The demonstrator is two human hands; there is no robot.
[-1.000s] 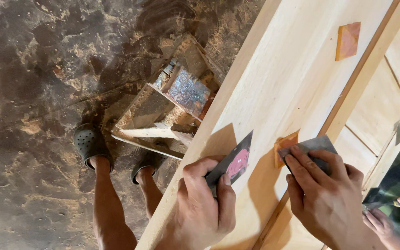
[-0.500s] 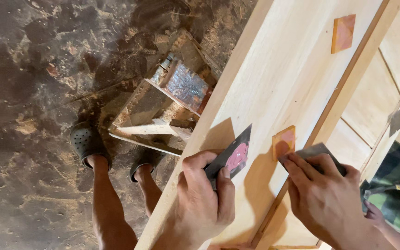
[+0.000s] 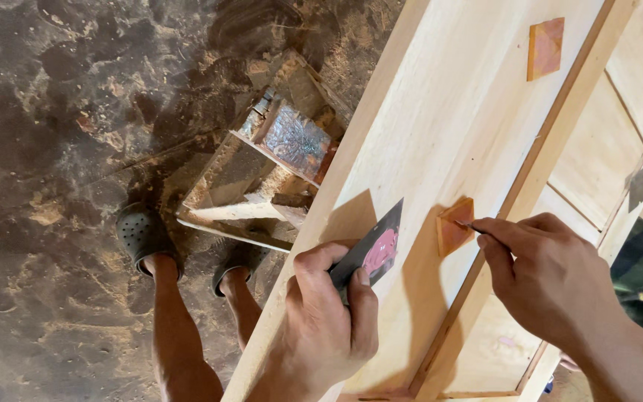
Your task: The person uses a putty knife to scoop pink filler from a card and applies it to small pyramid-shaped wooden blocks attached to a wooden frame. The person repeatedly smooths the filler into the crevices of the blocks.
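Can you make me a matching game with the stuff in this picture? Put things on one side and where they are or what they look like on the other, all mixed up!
Things:
1. left hand
2. right hand
3. orange patch
4. wooden crate

Clues:
A. on the dusty floor
B. top of the pale wooden panel, untouched
C. holds a dark scraper blade with pink paste
D. presses a thin tool on an orange patch

Pairs: 1-C, 2-D, 3-B, 4-A
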